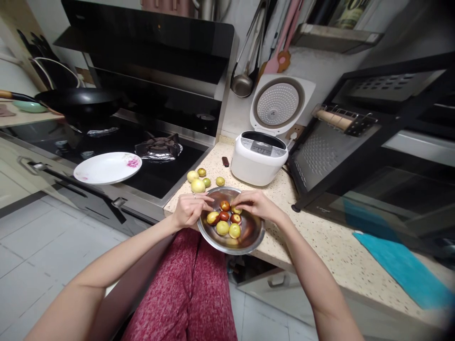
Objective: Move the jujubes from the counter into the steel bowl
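Note:
A shallow steel bowl (254, 232) sits at the counter's front edge, holding several jujubes (222, 228), some yellow-green and some red-brown. My left hand (192, 208) is at the bowl's left rim, fingers curled and their tips reaching over the inside. Whatever it pinches, if anything, is hidden. From the right, my right hand (256, 204) reaches in with its fingertips on a yellow-green jujube (236, 210) near the far side. More green jujubes (198, 185) lie loose on the counter just behind the bowl.
A white rice cooker (259, 166) stands behind the bowl, lid up. A small dark brown object (225, 162) lies beside it. At left, a floral plate (106, 170) overhangs the stove's front edge; a wok (80, 97) sits on the burner. A black rack (320, 156) and teal cloth (401, 270) are right.

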`<state>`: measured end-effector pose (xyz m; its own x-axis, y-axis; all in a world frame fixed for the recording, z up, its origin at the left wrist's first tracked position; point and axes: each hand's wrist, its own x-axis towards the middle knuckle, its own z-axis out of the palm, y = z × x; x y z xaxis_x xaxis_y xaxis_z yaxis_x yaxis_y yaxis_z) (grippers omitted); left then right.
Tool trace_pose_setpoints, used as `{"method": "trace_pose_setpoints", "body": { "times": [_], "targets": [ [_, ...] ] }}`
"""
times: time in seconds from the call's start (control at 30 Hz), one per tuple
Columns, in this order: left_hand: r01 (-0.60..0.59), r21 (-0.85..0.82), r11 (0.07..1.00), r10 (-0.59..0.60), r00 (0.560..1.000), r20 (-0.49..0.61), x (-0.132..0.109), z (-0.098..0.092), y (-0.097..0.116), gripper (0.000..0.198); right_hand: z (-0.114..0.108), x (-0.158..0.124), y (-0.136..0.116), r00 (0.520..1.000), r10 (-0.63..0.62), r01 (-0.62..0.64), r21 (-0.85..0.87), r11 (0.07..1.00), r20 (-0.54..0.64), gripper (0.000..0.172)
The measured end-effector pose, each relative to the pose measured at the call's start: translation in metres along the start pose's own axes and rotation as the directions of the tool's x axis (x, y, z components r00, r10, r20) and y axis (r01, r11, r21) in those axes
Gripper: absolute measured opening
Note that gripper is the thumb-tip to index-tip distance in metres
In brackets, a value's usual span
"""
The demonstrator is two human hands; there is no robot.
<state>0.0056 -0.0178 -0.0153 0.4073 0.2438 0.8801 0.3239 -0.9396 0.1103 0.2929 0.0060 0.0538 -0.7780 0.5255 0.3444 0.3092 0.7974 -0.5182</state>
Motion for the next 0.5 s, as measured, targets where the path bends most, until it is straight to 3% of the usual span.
{"method": "trace_pose_setpoints", "body": {
  "times": [0.17,0.3,0.4,0.5],
  "targets": [
    [0.000,0.003,1.000,0.000,1.000,0.006,0.000,0.000,0.001,0.050,0.004,-0.001,0.001,0.997,-0.003,0.003,0.000,1.000,-0.072,0.015],
    [0.006,-0.002,1.000,-0.006,1.000,-0.003,0.000,0.001,0.000,0.049,0.001,-0.001,0.007,0.979,0.000,-0.003,-0.012,1.000,-0.205,0.016],
    [-0.006,0.003,1.000,0.006,1.000,-0.018,-0.001,0.003,-0.001,0.049,-0.003,0.007,0.020,0.947,0.045,-0.058,-0.032,0.998,-0.318,0.018],
    [-0.007,0.008,1.000,0.007,0.999,-0.034,-0.001,0.004,-0.001,0.049,-0.007,0.023,0.040,0.932,0.088,-0.120,-0.068,0.990,-0.352,0.019]
  ]
}}
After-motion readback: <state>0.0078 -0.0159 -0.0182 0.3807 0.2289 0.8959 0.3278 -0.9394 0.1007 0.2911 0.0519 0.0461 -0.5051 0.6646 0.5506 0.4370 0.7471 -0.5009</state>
